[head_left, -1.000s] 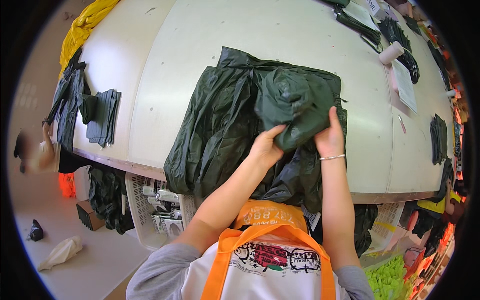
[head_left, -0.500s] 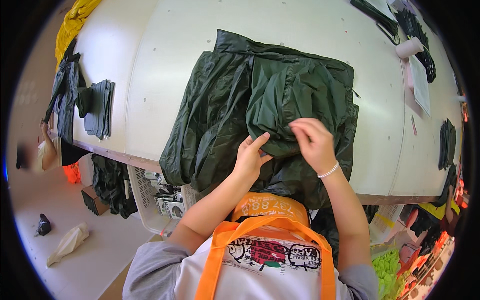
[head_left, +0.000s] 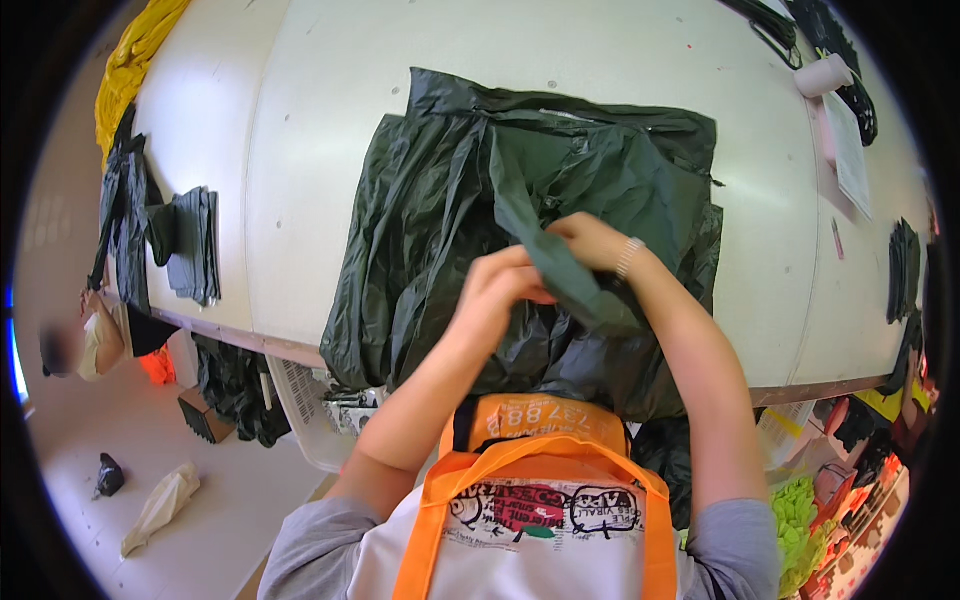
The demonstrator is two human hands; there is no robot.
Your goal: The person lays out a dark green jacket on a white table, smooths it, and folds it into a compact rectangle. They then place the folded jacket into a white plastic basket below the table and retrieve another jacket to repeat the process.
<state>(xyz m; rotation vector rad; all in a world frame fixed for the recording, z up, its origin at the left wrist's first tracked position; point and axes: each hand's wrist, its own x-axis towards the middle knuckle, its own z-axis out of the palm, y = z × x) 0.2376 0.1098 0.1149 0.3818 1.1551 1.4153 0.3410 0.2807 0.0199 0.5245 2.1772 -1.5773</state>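
A dark green, thin, shiny jacket (head_left: 410,220) lies bunched on the pale worktable, its near part hanging over the edge toward my orange apron. A loose flap that looks like its hood (head_left: 630,175) lies on top, with one strip of it lifted between my hands. My left hand (head_left: 497,283) is closed on the near-left edge of that strip, slightly blurred. On the strip's other side, my right hand (head_left: 595,242) has curled fingers at the cloth, their tips partly hidden by the fold.
Folded dark garments (head_left: 194,245) lie at the table's left, near yellow cloth (head_left: 135,70). A white spool (head_left: 823,76), papers (head_left: 848,155) and dark garments (head_left: 903,270) are at right. Below the table stands a white crate (head_left: 305,410). Another person (head_left: 105,335) is at far left.
My right hand has moved up and left, behind the lifted flap. The rounded hood cloth has been opened and drawn into a strip between my hands. My left hand has shifted slightly left.
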